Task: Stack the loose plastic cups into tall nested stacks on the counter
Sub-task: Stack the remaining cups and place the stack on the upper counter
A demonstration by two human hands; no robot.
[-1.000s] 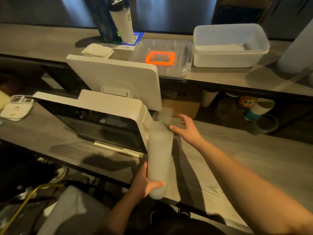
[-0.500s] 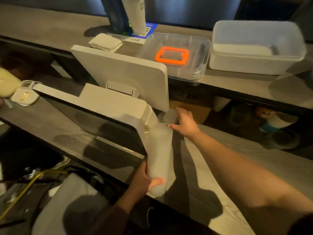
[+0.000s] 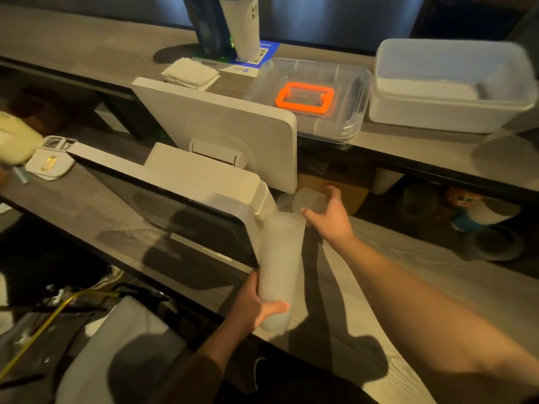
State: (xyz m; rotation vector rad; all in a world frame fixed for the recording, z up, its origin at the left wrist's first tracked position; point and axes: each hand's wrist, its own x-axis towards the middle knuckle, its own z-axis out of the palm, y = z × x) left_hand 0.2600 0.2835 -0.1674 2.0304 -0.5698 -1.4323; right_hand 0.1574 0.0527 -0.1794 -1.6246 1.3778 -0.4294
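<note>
Your right hand (image 3: 331, 218) has closed in on the loose cup (image 3: 309, 202) at frame centre, fingers now curled round it. Left hand (image 3: 254, 305) grips the nested stack (image 3: 279, 272) low over the worktop (image 3: 408, 275), mouth tilted toward the cup, probably for easy nesting.

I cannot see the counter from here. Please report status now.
Left hand grips nested cup stack. Right hand pinches loose clear cup. White terminal close beside stack.

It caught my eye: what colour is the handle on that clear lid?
Bright orange handle, on the clear lid; the head view shows it.
</note>
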